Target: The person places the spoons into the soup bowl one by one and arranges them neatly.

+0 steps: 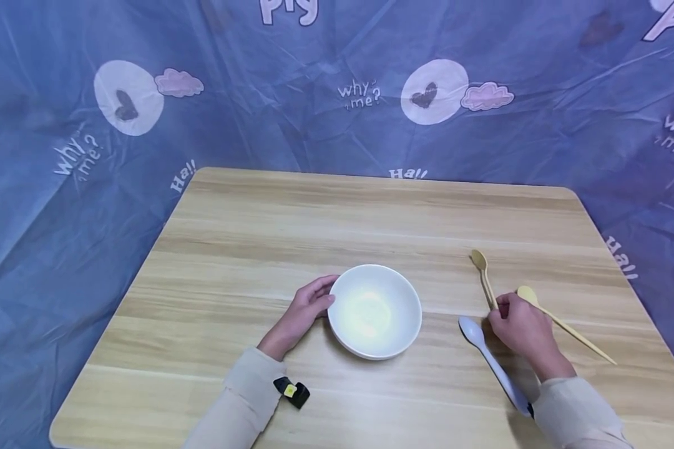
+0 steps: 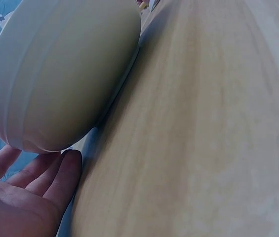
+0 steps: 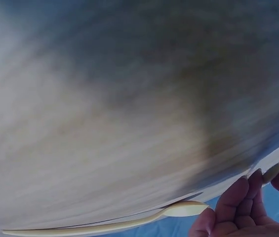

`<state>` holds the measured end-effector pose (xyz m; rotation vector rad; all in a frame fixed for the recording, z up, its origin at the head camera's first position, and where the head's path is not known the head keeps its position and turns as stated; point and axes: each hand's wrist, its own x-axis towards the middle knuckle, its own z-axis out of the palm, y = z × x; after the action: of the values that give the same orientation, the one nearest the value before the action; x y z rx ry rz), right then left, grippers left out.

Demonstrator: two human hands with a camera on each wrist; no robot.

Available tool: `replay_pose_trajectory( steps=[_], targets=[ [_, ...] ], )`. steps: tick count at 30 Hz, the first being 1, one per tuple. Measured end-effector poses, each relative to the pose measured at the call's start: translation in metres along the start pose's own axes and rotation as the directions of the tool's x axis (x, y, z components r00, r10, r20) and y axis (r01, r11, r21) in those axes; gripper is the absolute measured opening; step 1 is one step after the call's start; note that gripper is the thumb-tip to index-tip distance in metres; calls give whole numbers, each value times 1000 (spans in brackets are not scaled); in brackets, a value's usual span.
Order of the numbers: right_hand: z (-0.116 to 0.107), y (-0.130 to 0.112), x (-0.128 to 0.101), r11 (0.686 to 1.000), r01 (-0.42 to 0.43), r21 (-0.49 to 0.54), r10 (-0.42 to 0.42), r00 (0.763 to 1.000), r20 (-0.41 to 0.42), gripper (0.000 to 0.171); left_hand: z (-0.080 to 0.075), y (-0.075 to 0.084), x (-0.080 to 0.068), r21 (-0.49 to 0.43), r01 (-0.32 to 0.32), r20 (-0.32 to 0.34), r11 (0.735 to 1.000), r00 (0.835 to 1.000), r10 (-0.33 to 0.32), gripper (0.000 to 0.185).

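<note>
The blue printed backdrop cloth [image 1: 314, 125] behind the table carries all the readable text: "why me?" in white script at center, at left and at the right edge, "Ha!!" along the table's far and side edges, and cropped pink-white letters "Pig" at top.

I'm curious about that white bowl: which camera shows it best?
The head view: the whole white bowl shows, rim and inside, the left hand touching it. The left wrist view shows only its outer wall; the right wrist view shows none of it.
</note>
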<state>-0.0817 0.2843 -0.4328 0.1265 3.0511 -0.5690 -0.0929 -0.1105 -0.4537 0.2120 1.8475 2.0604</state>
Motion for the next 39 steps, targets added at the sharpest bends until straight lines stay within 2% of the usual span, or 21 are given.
replay_pose_trajectory(
  steps=[9,15,20,29,39],
  targets=[
    [-3,-4,-3,999,12,35,-10,997,-74,29,0,-1,-3,1,10,0,1000,1000,-10,48],
    [-7,-6,-1,998,46,50,-35,981,-189,24,1,-2,-2,-13,-6,5,1000,1000,6,47],
    [-10,-7,0,996,69,61,-52,968,-246,23,2,-2,-1,-29,-16,8,999,1000,16,46],
    [-18,-8,0,996,48,76,-26,963,-267,25,2,-2,1,-23,-15,20,1000,1000,16,46],
    [-20,-11,3,993,78,86,-48,951,-305,22,1,-1,0,-9,-20,1,1000,1000,20,46]
  ],
)
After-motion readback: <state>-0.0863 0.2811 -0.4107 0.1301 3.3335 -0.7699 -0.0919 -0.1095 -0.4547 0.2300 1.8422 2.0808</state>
